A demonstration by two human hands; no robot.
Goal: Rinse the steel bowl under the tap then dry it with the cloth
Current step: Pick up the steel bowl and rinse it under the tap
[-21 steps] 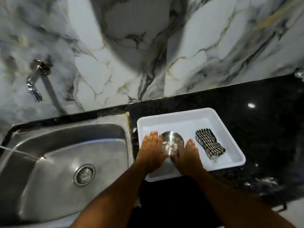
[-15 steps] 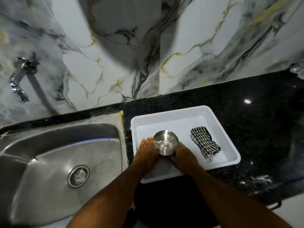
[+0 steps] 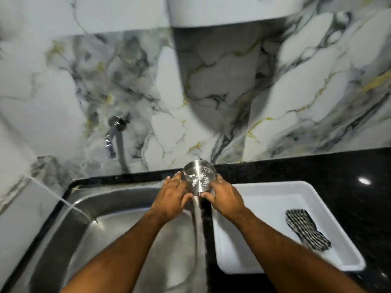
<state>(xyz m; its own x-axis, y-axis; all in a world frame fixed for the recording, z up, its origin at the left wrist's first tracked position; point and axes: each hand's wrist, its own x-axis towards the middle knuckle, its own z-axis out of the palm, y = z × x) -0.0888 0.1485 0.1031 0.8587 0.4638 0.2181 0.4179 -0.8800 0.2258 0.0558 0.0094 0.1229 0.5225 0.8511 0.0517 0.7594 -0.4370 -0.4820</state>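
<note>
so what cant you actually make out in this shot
- Steel bowl: its lower sides, in the head view, covered by the left hand and right hand.
- Tap: motion blur; whether water runs is unclear.
- Sink: drain hidden behind the forearms.
- Cloth in the tray: blurred; dampness unclear.

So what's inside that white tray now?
Only the checked cloth lies in the white tray, toward its right side. The right hand and forearm cover part of the tray's left edge, so that strip stays hidden.
</note>
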